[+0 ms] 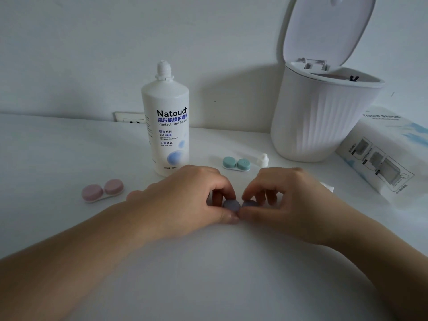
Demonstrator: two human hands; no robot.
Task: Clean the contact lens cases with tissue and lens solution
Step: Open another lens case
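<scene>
A grey-blue contact lens case (239, 205) lies on the white table between my two hands. My left hand (194, 195) pinches its left cap with thumb and fingers. My right hand (280, 198) pinches its right cap the same way. A pink lens case (102, 190) rests on the table to the left, both caps on. A green lens case (236, 163) sits behind my hands, also capped. The white lens solution bottle (167, 121) stands upright behind my left hand with its cap off. The bottle's white cap (262, 160) lies beside the green case.
A white ribbed bin (322, 121) with its lid raised stands at the back right. A tissue pack (389, 154) lies flat at the right edge. A bit of white tissue (328, 187) shows behind my right hand. A wall socket (129, 117) is behind the bottle.
</scene>
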